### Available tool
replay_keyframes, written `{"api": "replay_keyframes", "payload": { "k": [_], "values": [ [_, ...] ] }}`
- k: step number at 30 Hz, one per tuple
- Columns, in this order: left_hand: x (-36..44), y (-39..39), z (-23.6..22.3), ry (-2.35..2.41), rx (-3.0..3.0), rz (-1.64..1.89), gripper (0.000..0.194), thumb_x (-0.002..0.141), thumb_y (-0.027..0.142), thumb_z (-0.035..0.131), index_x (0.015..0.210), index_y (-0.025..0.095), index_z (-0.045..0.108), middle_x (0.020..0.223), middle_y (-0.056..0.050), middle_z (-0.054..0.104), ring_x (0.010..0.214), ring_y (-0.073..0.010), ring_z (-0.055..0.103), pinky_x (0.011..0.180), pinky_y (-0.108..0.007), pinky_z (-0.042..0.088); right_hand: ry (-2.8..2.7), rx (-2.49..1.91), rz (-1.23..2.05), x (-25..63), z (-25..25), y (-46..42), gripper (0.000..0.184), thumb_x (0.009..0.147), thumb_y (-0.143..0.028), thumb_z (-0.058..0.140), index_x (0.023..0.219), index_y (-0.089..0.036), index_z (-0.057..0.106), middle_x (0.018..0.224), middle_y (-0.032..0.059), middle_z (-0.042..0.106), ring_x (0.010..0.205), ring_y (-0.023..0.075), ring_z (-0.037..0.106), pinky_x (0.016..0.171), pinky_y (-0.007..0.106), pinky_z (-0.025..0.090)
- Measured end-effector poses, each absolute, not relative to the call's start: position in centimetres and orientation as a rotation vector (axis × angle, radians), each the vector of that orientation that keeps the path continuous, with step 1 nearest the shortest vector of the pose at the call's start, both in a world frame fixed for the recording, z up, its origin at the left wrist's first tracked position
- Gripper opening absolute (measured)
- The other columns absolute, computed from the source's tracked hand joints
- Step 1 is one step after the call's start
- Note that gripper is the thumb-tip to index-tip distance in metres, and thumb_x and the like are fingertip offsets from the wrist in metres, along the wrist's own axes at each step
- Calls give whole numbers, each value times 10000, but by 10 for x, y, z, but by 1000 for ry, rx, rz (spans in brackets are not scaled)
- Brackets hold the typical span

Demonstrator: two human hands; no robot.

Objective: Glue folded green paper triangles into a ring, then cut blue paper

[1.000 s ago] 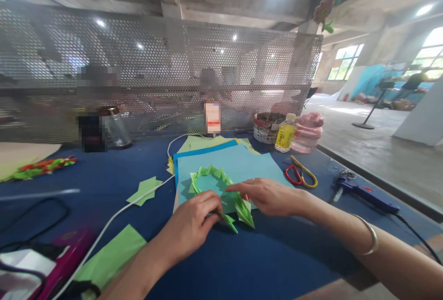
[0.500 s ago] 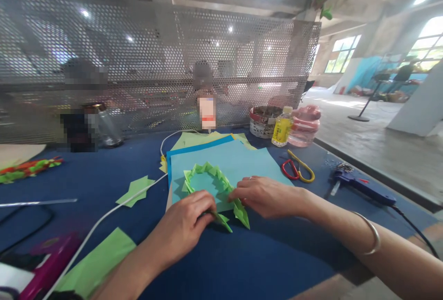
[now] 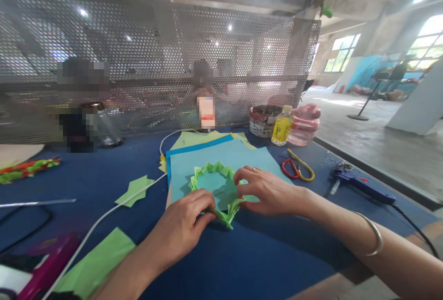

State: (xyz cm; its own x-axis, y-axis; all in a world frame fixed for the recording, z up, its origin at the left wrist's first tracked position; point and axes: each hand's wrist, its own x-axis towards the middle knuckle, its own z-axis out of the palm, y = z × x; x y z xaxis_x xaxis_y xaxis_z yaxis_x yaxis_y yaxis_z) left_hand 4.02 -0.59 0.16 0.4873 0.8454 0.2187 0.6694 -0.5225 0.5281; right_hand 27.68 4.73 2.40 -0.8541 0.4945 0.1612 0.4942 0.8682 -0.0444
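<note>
A light green ring of folded paper (image 3: 215, 168) lies partly over light blue paper sheets (image 3: 256, 161) and partly over the dark blue table. My left hand (image 3: 194, 210) pinches the ring's near left end between thumb and fingers. On the right side, my right hand (image 3: 259, 191) curves its fingers and thumb around the strip, holding it. The two pointed ends meet at the near side, where they touch or overlap; whether they are joined I cannot tell. A bangle is on my right wrist.
Red and yellow scissors (image 3: 298, 166) and a blue glue gun (image 3: 363, 187) lie to the right. Behind stand a yellow-labelled bottle (image 3: 282, 127), a pink jug (image 3: 304, 127) and a basket (image 3: 262, 122). A white cable (image 3: 110, 212) crosses the left, near green paper (image 3: 100, 263).
My right hand has brought its end of the paper strip toward the left end, closing the near gap into a ring. My left hand has stayed almost in place.
</note>
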Motion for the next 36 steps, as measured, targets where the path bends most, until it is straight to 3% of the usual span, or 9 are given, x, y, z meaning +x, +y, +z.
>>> {"api": "replay_keyframes", "payload": {
  "k": [5, 11, 16, 21, 28, 36],
  "values": [
    [39, -2, -6, 1331, 2413, 611, 162, 937, 292, 465, 835, 213, 561, 868, -4, 615, 839, -175, 587, 738, -302, 453, -2866, -763, 74, 279, 25, 51, 160, 885, -313, 610, 825, -173, 659, 1133, 90, 587, 998, 198, 547, 877, 355, 426],
    [38, -2, -6, 1442, 2385, 601, 160, 933, 282, 475, 811, 219, 557, 836, 8, 635, 817, -183, 602, 700, -298, 423, -2868, -720, 100, 277, 24, 53, 142, 888, -302, 612, 860, -167, 646, 864, 54, 660, 972, 198, 559, 853, 341, 399],
    [38, -1, -6, 1498, 2343, 617, 123, 922, 284, 495, 840, 226, 567, 837, 14, 652, 795, -180, 609, 685, -291, 411, -2857, -669, 88, 276, 21, 53, 143, 892, -299, 611, 948, -178, 662, 896, 63, 678, 996, 208, 559, 885, 361, 366],
    [37, 0, -8, 1498, 2314, 632, 108, 918, 274, 497, 853, 231, 572, 846, 15, 656, 795, -175, 607, 688, -286, 404, -2861, -697, 126, 276, 21, 53, 117, 870, -273, 637, 819, -168, 641, 816, 38, 665, 969, 195, 561, 869, 343, 369],
    [37, -2, -6, 1456, 2295, 642, 98, 915, 290, 505, 874, 235, 575, 865, 20, 655, 815, -176, 605, 702, -284, 401, -2780, -747, 5, 275, 15, 55, 161, 881, -294, 620, 790, -162, 629, 806, 50, 649, 913, 191, 573, 845, 343, 381],
    [40, -5, -1, 1305, 2263, 627, 270, 909, 444, 517, 775, 220, 585, 748, 35, 631, 725, -148, 588, 670, -264, 403, -2663, -831, -55, 272, 7, 57, 153, 863, -269, 637, 756, -160, 621, 767, 45, 651, 828, 189, 584, 817, 333, 391]
  ]
}}
